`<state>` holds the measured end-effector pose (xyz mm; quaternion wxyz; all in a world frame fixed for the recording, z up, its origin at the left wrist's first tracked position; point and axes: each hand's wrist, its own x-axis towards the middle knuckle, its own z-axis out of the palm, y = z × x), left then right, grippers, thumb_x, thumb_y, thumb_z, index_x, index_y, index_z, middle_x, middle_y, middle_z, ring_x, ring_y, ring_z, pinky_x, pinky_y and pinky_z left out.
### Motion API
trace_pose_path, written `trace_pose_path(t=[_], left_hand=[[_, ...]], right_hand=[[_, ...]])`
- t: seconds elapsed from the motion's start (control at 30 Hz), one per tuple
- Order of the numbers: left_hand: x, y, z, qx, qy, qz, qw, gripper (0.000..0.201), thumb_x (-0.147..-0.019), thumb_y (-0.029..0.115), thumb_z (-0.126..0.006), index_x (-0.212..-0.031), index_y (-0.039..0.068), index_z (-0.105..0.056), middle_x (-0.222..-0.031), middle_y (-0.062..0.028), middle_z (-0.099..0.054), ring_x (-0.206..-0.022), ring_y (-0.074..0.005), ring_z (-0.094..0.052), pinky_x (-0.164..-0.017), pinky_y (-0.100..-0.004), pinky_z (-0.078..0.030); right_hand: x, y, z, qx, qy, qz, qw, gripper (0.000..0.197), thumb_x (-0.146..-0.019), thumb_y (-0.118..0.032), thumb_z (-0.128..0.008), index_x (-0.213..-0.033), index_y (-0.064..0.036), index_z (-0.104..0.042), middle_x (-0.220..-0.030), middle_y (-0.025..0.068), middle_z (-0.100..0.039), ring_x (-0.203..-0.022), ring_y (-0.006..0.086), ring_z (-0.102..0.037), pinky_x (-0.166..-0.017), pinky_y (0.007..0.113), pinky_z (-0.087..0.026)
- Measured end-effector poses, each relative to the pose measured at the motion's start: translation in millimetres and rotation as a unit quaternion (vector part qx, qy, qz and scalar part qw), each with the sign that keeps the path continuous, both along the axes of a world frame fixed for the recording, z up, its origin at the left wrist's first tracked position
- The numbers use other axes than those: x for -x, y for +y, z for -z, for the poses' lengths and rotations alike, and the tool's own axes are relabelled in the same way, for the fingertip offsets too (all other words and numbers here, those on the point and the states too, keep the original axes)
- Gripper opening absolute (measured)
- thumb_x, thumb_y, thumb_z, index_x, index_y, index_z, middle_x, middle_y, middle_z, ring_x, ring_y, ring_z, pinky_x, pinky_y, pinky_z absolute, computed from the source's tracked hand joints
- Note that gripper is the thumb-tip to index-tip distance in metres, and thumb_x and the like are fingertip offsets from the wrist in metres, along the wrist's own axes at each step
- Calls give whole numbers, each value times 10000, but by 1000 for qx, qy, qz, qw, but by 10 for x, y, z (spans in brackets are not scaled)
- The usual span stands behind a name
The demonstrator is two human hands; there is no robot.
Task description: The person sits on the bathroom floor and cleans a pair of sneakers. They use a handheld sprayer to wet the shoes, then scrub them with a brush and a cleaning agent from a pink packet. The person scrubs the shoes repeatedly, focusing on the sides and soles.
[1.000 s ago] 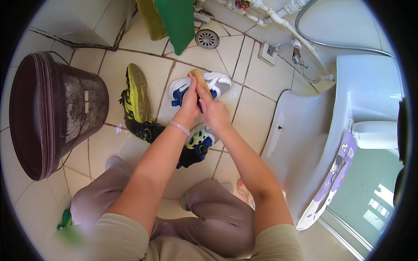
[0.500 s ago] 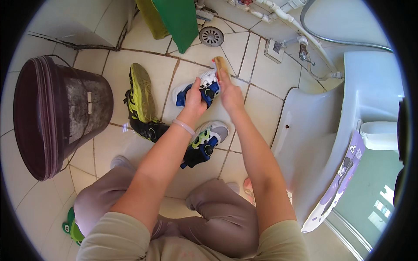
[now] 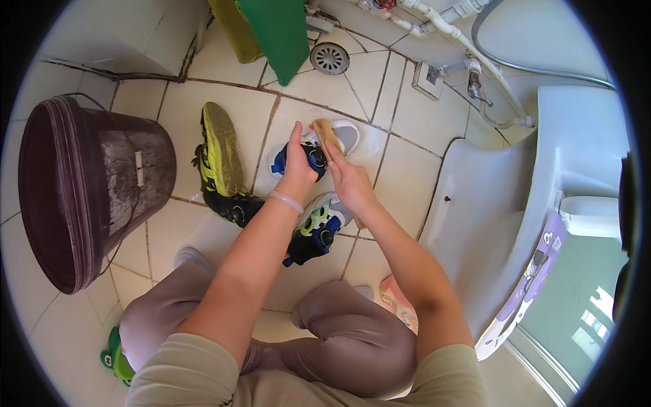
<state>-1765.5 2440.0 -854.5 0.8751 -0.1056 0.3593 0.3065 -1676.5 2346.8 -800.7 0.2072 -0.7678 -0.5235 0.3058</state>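
A blue and white sneaker with a grey toe [image 3: 348, 137] rests on the tiles before me. My left hand [image 3: 298, 163] grips it near the heel and ankle opening, thumb raised. In my right hand [image 3: 352, 183] is a scrub brush with a wooden back [image 3: 325, 133], laid across the sneaker's upper; its bristles are mostly hidden. Close under my wrists lies a matching sneaker with blue, green and grey parts [image 3: 319, 229]. To the left, a yellow-soled shoe [image 3: 220, 149] lies on its side, touching a black shoe [image 3: 236, 207] partly covered by my left forearm.
A dark maroon bucket [image 3: 139, 159] stands at the left. Beyond the shoes are a round floor drain [image 3: 329, 58] and a green panel-like object [image 3: 278, 37]. A white ceramic fixture [image 3: 475, 197] and pipes [image 3: 447, 27] line the right side.
My right hand and the brush have come back toward me and left, from the toe end to the middle of the sneaker, uncovering its grey toe. The left hand has shifted slightly left.
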Motion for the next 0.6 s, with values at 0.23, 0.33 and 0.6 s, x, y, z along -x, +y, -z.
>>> trace_pose_path(t=[0.23,0.33,0.6], left_hand=[[-102,-11,-87,-142,110,120,976,454,-790,338,-629,-1076,-8,-561,-1004,-105,-609,-852,-208,-594,-767,-327,-482],[-67,-77,-225,-325,261,346,840,326,-771,232,-651,-964,-25,-595,-879,-67,-623,-766,-152,-577,-697,-290,-469],[47,126,96,-61,85,94,990,173,-798,186,-537,-915,65,-579,-857,-73,-631,-791,-221,-600,-739,-333,-492]], right_hand=[[-452,177,247,45,-138,73,987,435,-915,-320,-429,-1340,-313,-337,-720,230,-607,-672,403,-606,-606,495,-478],[-616,309,360,54,-101,164,980,436,-921,-288,-422,-1349,-286,-337,-746,235,-609,-699,400,-602,-637,466,-473],[264,-212,126,-41,38,79,995,428,-918,-214,-445,-1339,-231,-371,-740,235,-604,-688,414,-588,-617,459,-457]])
